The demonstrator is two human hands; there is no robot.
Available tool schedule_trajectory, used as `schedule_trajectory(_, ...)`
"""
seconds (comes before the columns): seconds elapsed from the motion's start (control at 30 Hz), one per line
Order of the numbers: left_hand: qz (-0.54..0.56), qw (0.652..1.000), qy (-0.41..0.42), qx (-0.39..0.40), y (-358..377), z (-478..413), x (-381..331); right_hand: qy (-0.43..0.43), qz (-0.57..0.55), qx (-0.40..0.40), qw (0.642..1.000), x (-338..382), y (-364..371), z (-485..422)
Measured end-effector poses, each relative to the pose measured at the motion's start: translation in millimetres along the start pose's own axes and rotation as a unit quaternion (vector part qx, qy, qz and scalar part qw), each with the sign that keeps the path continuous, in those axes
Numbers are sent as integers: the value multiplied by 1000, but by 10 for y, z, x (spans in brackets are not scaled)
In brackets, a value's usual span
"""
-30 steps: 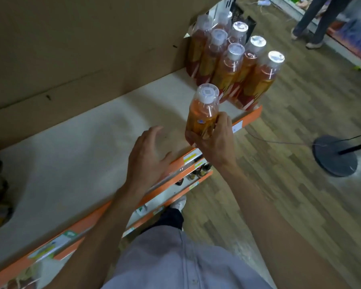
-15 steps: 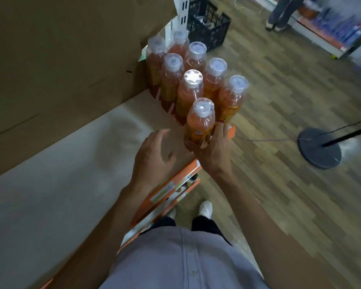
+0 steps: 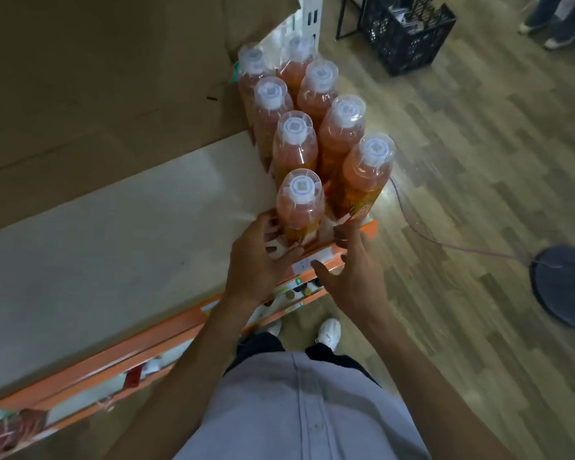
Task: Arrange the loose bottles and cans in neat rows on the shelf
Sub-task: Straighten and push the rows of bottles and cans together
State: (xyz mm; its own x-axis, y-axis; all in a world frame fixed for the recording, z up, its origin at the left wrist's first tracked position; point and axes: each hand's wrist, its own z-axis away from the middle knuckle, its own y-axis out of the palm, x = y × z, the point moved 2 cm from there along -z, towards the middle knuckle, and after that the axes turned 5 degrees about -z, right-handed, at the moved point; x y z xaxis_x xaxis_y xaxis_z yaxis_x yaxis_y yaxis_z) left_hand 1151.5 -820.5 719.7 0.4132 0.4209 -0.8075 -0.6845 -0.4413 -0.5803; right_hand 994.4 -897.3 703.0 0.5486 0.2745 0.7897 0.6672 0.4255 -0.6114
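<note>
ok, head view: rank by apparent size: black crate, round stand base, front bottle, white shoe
1. black crate
2. round stand base: close to the crate and cut off by the frame edge, so that pair is unsure
3. front bottle
4. white shoe

A large sheet of brown cardboard [image 3: 97, 94] stands at the back, with a crease running across it. Beside its right edge rises a white metal post [image 3: 309, 14] with slots. The floor [image 3: 478, 194] is made of wood-pattern planks. On it, far at the top, stands a black plastic crate [image 3: 409, 31]. At the right lies the round dark base [image 3: 561, 287] of a stand, and a thin cable [image 3: 445, 245] runs across the floor to it. In the top right corner are the legs [image 3: 551, 18] of another person.
</note>
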Motion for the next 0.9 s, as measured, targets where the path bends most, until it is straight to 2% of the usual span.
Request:
schedule_trajectory(0.1, 26, 999, -15, -36, 87, 23, -63, -14, 25, 38, 999, -149, -129, 21)
schedule_trajectory(0.37, 20, 998, -9, -52, 242, -18, -192, -17, 59, 114, 992, -292, -186, 27)
schedule_trajectory(0.57, 22, 999, 2, -39, 280, -81, -196, -24, 63, 82, 994, -351, -339, -64)
schedule_trajectory(0.9, -10, 998, 7, -55, 356, -103, -213, -19, 72, 101, 992, -416, -466, -96)
